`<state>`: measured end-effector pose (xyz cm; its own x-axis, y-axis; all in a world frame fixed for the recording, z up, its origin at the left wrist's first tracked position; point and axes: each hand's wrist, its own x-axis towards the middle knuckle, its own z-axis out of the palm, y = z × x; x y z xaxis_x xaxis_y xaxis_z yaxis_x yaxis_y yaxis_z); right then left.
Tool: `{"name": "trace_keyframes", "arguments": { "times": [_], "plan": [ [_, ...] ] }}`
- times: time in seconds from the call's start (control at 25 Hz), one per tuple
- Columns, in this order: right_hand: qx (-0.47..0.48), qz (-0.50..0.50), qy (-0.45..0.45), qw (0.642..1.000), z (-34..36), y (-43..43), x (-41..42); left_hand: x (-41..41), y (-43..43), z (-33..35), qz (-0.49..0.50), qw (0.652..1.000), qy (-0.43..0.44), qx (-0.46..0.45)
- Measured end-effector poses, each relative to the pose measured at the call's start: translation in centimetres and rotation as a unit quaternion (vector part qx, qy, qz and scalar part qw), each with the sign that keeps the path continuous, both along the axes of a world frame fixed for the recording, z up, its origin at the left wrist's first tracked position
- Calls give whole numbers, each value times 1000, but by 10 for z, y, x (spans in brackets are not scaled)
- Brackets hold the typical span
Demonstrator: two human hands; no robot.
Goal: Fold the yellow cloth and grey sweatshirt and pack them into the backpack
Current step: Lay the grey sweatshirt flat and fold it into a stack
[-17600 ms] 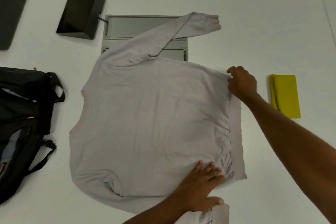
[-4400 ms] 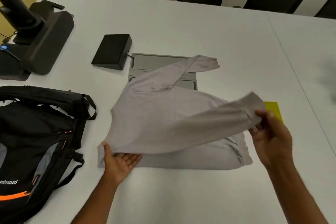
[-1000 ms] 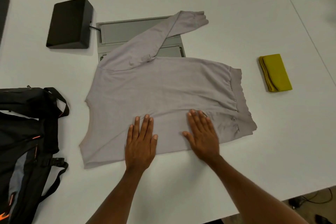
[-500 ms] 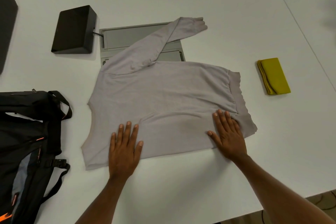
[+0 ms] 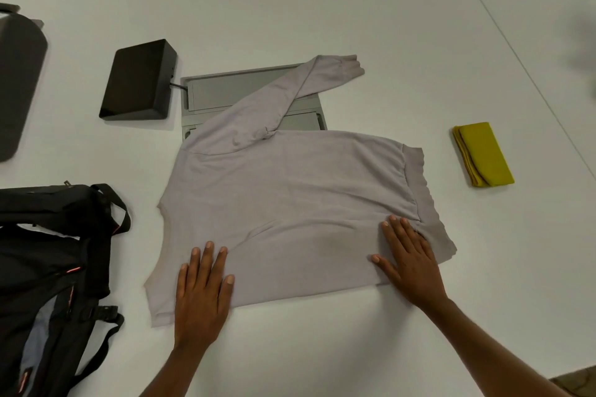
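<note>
The grey sweatshirt (image 5: 290, 190) lies flat on the white table (image 5: 322, 10), its near sleeve folded across the lower body and its far sleeve stretched up to the back. My left hand (image 5: 203, 293) presses flat on the sweatshirt's near left part, fingers straight. My right hand (image 5: 409, 258) presses flat on the near right part beside the waistband. The yellow cloth (image 5: 482, 155) sits folded to the right of the sweatshirt. The black backpack (image 5: 48, 267) with orange trim lies at the left edge.
A black box (image 5: 138, 80) with a cable and a grey panel (image 5: 238, 93) set into the table lie behind the sweatshirt; the far sleeve lies over the panel. A dark device (image 5: 16, 84) stands at the far left. The table's near edge shows at the bottom right.
Both hands have slid apart over the folded sleeve, the left toward the collar side and the right toward the waistband. The sweatshirt lies flatter.
</note>
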<state>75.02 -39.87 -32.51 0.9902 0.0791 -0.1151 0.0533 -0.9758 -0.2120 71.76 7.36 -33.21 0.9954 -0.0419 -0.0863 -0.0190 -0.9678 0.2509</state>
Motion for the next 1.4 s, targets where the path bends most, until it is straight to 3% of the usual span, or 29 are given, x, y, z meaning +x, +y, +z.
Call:
{"name": "trace_keyframes", "arguments": {
  "times": [0.28, 0.52, 0.8, 1.08, 1.24, 1.4],
  "plan": [
    [56, -23, -62, 996, 38, -17, 94, 97, 15, 22, 35, 990, -106, -90],
    [78, -81, -44, 993, 48, -45, 210, 215, 41, 50, 220, 968, 1, -124],
    [16, -93, 59, 994, 41, -70, 279, 301, 64, 36, 174, 977, 48, -115],
    [-34, -74, 101, 992, 35, -74, 298, 338, 68, 36, 214, 969, 80, -96],
    [-23, -72, 105, 992, 42, -78, 301, 334, 78, 42, 265, 939, 90, -199],
    [61, -91, 89, 990, 62, -90, 292, 325, 84, 55, 294, 907, 80, -292]
  ]
}}
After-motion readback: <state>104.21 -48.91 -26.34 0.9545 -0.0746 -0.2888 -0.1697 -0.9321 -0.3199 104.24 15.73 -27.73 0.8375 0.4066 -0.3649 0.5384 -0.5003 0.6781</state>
